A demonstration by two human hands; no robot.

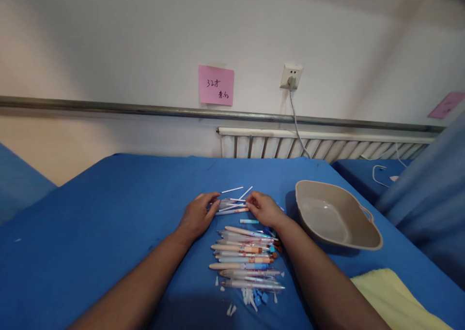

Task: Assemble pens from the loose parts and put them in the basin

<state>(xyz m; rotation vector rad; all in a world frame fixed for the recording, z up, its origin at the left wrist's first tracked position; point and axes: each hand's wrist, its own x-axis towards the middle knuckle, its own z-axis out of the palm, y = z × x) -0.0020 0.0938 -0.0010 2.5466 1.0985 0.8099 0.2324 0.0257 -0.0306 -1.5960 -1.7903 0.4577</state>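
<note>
Several thin white pen refills [232, 190] lie criss-crossed between my hands on the blue cloth. My left hand [198, 215] is at their left ends, thumb and index finger curled in around a refill end beside a clear barrel piece. At the right ends, my right hand [266, 209] pinches a refill with its fingertips; part of the grip is hidden. Just below lies a pen with an orange part [240, 210], and a short light-blue pen part [249, 221]. Nearer to me is a row of several pens [241, 266], clear, peach and blue, lying side by side.
Small white tips [248, 297] and blue pieces [260, 298] lie below the pens. A beige basin [337, 214] stands at the right, with a yellow cloth [394, 296] before it. Behind are a radiator [276, 146], a metal rail [152, 109], a socket [291, 76] and a pink note [216, 85].
</note>
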